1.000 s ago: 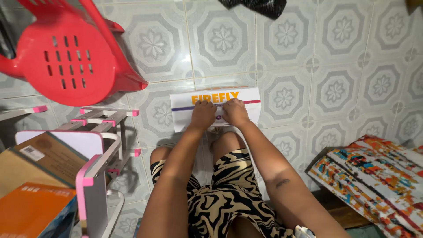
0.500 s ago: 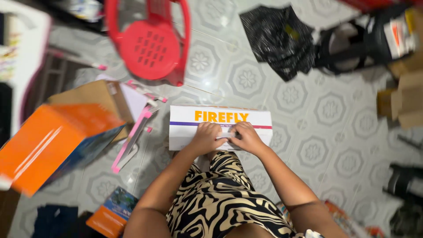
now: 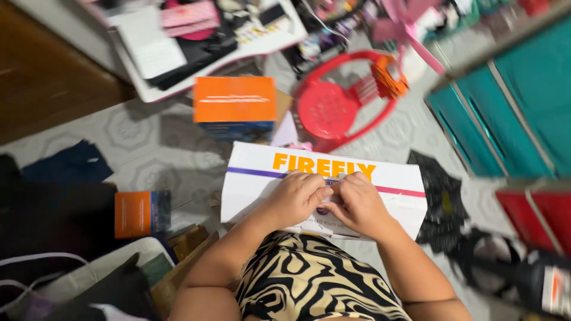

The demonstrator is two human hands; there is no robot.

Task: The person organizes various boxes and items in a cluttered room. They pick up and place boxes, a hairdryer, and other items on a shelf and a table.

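A long white box [image 3: 262, 178] lies across the middle of the frame, tilted slightly down to the right, resting over the person's lap above the zebra-print shorts [image 3: 309, 279]. Its top face carries large orange lettering along the upper edge, and under that a thin stripe that runs purple on the left and turns pink toward the right end.

Both hands sit on the middle of the box, touching each other. The left hand [image 3: 295, 199] is curled, fingers bent down against the top face. The right hand [image 3: 358, 203] is curled too, its fingertips meeting the left hand's at the box's centre, as if pinching something small there; what it is cannot be made out.

Just above the box, in the upper middle, stands an orange carton [image 3: 235, 107] with a dark blue lower band. To its right is a red plastic chair [image 3: 333, 107], seen from above. At middle left lies a smaller orange and blue pack [image 3: 141, 213] on the patterned tile floor [image 3: 160, 154]. A black bag [image 3: 443, 202] lies just right of the box's end. Teal panels [image 3: 523, 101] fill the upper right, blurred. A white tray [image 3: 196, 35] of mixed clutter sits at upper left.
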